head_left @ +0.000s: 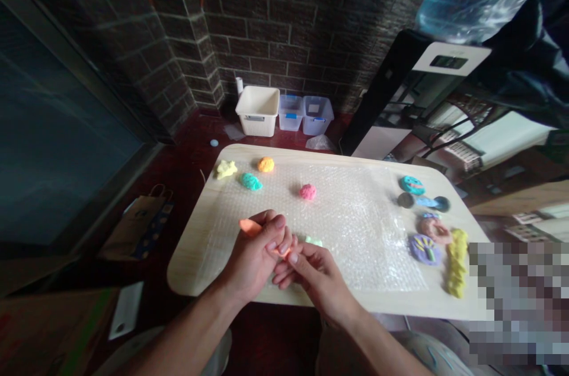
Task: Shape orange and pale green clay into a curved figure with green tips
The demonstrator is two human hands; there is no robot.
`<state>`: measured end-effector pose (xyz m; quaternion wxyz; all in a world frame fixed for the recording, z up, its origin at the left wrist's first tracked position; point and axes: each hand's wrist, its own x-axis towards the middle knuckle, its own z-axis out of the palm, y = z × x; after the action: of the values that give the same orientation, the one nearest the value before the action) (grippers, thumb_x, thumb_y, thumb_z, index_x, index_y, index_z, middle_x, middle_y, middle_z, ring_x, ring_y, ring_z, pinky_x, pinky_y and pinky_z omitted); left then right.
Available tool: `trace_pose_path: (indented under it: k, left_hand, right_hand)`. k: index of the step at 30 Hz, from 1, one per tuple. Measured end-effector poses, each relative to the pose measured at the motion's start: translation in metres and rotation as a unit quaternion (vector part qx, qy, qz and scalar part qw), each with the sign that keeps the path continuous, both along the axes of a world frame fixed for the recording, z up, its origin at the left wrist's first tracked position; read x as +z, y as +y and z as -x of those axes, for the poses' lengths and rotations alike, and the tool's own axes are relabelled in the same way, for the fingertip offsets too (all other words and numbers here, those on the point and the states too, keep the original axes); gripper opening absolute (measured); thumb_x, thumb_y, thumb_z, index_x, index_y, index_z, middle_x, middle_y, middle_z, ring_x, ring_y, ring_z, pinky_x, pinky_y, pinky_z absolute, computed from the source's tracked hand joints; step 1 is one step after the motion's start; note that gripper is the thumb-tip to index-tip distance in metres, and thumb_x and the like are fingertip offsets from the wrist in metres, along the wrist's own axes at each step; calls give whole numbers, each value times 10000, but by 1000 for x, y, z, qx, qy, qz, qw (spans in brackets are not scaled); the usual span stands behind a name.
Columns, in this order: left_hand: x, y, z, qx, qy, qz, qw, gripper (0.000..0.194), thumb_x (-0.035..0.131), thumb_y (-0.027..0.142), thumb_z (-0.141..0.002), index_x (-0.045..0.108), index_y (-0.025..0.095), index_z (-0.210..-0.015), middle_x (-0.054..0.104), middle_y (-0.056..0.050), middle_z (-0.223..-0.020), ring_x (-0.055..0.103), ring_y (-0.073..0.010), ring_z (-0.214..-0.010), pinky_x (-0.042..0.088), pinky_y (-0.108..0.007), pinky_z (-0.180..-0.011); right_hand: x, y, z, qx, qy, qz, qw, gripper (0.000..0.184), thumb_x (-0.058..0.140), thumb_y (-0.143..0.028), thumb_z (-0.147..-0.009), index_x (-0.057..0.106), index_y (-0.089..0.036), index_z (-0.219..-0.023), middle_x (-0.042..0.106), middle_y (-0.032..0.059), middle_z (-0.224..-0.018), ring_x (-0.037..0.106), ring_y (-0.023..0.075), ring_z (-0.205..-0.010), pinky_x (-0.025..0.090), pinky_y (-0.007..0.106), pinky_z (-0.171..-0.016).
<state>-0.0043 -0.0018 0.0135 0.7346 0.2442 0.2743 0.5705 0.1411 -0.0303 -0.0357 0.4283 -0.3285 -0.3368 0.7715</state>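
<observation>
My left hand (pixel 262 245) is closed around a piece of orange modelling clay (pixel 249 226), one end of which sticks out past the thumb side. With bent fingers, my right hand (pixel 309 269) pinches the clay's other end, where a little orange shows between the fingertips. Both hands are above the near edge of the bubble wrap (pixel 351 228). Just beyond my right hand lies a pale green clay lump (pixel 313 241), partly hidden by it. A pink clay lump (pixel 307 191) rests farther back on the wrap.
Toward the table's (pixel 189 263) back left are yellow (pixel 226 169), teal (pixel 251 181) and orange (pixel 265 164) clay lumps. Several shaped clay pieces, including a purple disc (pixel 425 249) and a yellow strip (pixel 457 263), lie at the right. Storage bins (pixel 258 118) stand beyond the table.
</observation>
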Motion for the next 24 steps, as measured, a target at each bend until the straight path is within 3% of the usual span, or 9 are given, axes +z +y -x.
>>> trace_pose_path:
  k: [3, 6, 9, 13, 15, 20, 22, 24]
  left_hand:
    - [-5, 2, -1, 46, 55, 21, 997, 422, 823, 419, -878, 532, 176, -690, 528, 27, -669, 596, -149, -764, 490, -289, -765]
    - [-8, 4, -4, 79, 61, 46, 994, 378, 853, 467, -840, 606, 181, -825, 622, -1, -834, 630, -170, -863, 509, -318, -817]
    - [-5, 6, -5, 66, 24, 57, 996, 448, 848, 496, -839, 542, 181, -754, 539, 32, -727, 590, -142, -749, 511, -307, -766]
    - [2, 7, -6, 56, 9, 53, 997, 587, 842, 525, -836, 410, 187, -628, 353, 86, -555, 357, -76, -527, 470, -257, -630]
    - [2, 7, -6, 50, 10, 52, 997, 596, 841, 517, -838, 392, 191, -620, 349, 87, -547, 338, -73, -514, 462, -250, -603]
    - [-9, 4, -8, 96, 85, 31, 991, 362, 822, 480, -872, 610, 188, -885, 617, 1, -822, 613, -139, -805, 519, -252, -726]
    - [-13, 2, -9, 92, 127, 21, 987, 330, 772, 487, -917, 639, 193, -987, 660, -34, -929, 650, -172, -905, 533, -261, -746]
    - [-14, -1, -9, 74, 141, 10, 987, 311, 717, 486, -959, 637, 194, -1026, 665, -48, -967, 656, -170, -876, 540, -260, -713]
  right_hand:
    - [-1, 3, -2, -34, -26, -2, 999, 266, 859, -389, -879, 787, -138, -931, 775, 61, -763, 732, 149, -673, 584, 257, -675]
    - [0, 8, -4, -86, -34, -31, 995, 277, 951, -308, -771, 785, -169, -944, 762, 20, -772, 697, 123, -685, 553, 231, -689]
    - [1, 7, -3, -92, -21, -51, 994, 297, 968, -284, -744, 777, -186, -949, 752, 5, -793, 678, 113, -698, 537, 223, -692]
    - [2, 2, -1, -31, -13, -17, 999, 290, 855, -409, -879, 793, -153, -999, 767, 54, -783, 712, 147, -690, 567, 264, -684]
    - [2, 2, -1, -26, -19, -9, 999, 289, 831, -421, -902, 800, -138, -947, 766, 67, -759, 712, 148, -676, 563, 255, -658]
    - [4, 5, -5, -54, 14, 16, 998, 232, 870, -362, -873, 811, -161, -973, 780, 58, -809, 713, 123, -725, 551, 205, -688]
    - [4, 6, -5, -51, 24, 22, 998, 243, 884, -347, -858, 812, -174, -1013, 781, 50, -824, 724, 124, -753, 556, 198, -712]
    - [3, 6, -4, -36, 22, 19, 999, 257, 869, -365, -873, 813, -173, -1033, 785, 57, -854, 724, 129, -758, 567, 212, -735]
